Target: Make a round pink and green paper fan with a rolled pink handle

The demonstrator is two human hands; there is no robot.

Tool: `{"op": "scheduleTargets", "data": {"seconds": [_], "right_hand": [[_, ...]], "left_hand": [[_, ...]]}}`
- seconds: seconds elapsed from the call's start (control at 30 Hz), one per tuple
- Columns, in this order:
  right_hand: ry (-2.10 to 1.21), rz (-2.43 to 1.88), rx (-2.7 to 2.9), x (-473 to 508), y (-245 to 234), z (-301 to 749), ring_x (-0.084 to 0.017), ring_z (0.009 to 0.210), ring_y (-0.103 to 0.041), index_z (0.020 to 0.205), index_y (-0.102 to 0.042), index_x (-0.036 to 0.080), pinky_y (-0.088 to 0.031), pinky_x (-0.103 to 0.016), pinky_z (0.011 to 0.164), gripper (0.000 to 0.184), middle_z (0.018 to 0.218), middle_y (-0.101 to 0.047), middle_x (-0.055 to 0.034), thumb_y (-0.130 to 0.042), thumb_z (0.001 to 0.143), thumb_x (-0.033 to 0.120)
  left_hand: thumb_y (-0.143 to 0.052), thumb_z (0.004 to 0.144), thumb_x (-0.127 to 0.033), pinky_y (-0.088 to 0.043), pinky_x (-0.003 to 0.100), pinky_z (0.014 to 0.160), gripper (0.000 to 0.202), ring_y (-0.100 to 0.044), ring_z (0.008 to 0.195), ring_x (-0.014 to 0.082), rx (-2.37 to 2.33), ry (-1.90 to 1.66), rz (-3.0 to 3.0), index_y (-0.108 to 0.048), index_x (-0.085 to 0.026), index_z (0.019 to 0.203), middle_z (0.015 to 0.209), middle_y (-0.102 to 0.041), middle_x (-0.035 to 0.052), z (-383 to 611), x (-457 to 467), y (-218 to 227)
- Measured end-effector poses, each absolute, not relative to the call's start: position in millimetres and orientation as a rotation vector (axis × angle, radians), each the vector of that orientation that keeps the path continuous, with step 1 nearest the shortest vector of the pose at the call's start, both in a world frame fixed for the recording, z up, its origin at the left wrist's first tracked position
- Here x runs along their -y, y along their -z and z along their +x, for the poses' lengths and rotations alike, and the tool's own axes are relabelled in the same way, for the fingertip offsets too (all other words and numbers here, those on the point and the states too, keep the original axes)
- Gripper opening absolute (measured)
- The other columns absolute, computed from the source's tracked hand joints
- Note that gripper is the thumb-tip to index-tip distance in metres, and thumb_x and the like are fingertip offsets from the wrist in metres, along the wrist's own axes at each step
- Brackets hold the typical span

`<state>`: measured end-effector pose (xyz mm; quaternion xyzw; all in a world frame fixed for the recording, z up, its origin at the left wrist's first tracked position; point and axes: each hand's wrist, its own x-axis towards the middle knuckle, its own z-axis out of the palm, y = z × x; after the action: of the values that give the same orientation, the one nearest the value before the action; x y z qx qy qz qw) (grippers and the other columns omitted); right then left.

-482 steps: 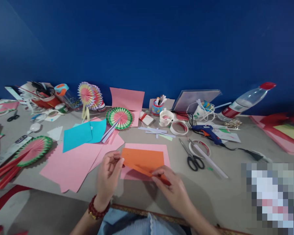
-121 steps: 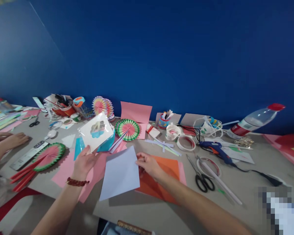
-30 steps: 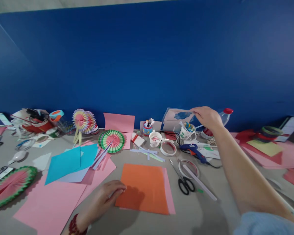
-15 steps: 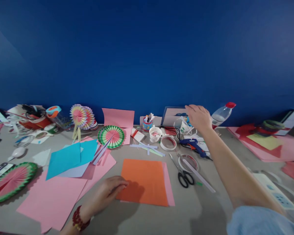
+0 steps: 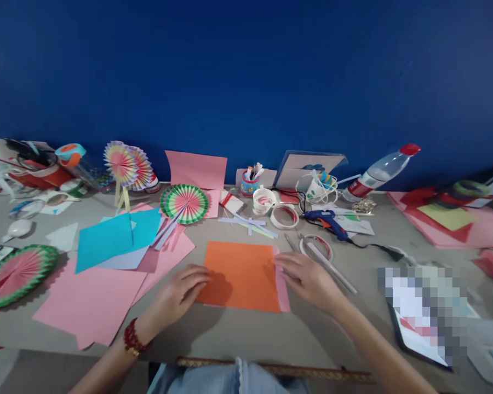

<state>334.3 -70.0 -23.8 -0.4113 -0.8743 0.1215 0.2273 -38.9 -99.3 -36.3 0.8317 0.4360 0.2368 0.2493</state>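
An orange sheet of paper [image 5: 240, 276] lies on the table in front of me, with a pink sheet [image 5: 282, 287] under it that shows along the right side. The fingertips of my left hand [image 5: 176, 293] rest at the orange sheet's left edge, loosely bent. A red beaded bracelet [image 5: 135, 335] is on that wrist. My right hand [image 5: 308, 276] is over the right edge of the two sheets, palm down, fingers stretched and a little apart. It partly covers the scissors [image 5: 290, 242] behind it. Neither hand visibly grips anything.
Blue sheets [image 5: 107, 243] and pink sheets [image 5: 90, 301] lie at left, below pleated paper fans [image 5: 184, 204]. Behind the orange sheet are paper strips [image 5: 248, 223], tape rolls [image 5: 285, 216] and a glue gun [image 5: 326, 221]. A bottle [image 5: 378, 175] leans at the wall; a phone-like device [image 5: 419, 323] lies right.
My right hand has come back from the clear folder by the wall to the sheets' right edge. My left hand stays at the left edge. The view has shifted, showing more of the table's front.
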Motion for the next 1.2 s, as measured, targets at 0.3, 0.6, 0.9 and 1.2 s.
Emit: {"op": "scheduleTargets", "data": {"seconds": [0.3, 0.6, 0.9, 1.2], "right_hand": [[-0.289, -1.382, 2.214, 58.6, 44.4, 335.0, -0.028, 0.106, -0.069, 0.122, -0.066, 0.025, -0.058, -0.044, 0.087, 0.034, 0.116, -0.073, -0.0091, -0.047, 0.093, 0.021], [-0.413, -1.416, 2.216, 50.6, 53.1, 317.8, -0.027, 0.099, -0.071, 0.129, -0.059, 0.023, -0.058, -0.045, 0.086, 0.038, 0.119, -0.070, -0.0119, -0.049, 0.092, 0.024], [-0.426, -1.256, 2.360, 82.5, 41.6, 313.3, -0.029, 0.118, -0.060, 0.118, -0.065, 0.024, -0.051, -0.048, 0.099, 0.028, 0.125, -0.065, -0.0119, -0.061, 0.093, 0.036], [-0.350, -1.042, 2.559, 119.0, 53.7, 309.6, -0.028, 0.112, -0.065, 0.115, -0.068, 0.022, -0.054, -0.049, 0.098, 0.024, 0.118, -0.071, -0.0102, -0.056, 0.096, 0.028]], "left_hand": [[-0.043, 0.099, -0.023, -0.049, 0.043, 0.106, 0.030, -0.057, 0.124, 0.0248, -1.312, -0.547, 2.439, -0.065, -0.022, 0.119, 0.133, -0.061, 0.0095, -24.5, 95.0, 35.2], [-0.044, 0.100, -0.025, -0.045, 0.046, 0.111, 0.032, -0.051, 0.131, 0.0255, -1.376, -0.472, 2.463, -0.061, -0.022, 0.127, 0.141, -0.056, 0.0095, -40.3, 103.6, 51.4], [-0.052, 0.098, -0.034, -0.041, 0.049, 0.114, 0.034, -0.044, 0.138, 0.0280, -1.225, -0.442, 2.485, -0.061, -0.024, 0.130, 0.148, -0.051, 0.0098, -42.3, 108.8, 47.7], [-0.052, 0.099, -0.027, -0.037, 0.048, 0.117, 0.023, -0.050, 0.134, 0.0232, -1.111, -0.406, 2.541, -0.067, -0.023, 0.115, 0.139, -0.060, 0.0065, -46.9, 109.0, 47.5]]}}
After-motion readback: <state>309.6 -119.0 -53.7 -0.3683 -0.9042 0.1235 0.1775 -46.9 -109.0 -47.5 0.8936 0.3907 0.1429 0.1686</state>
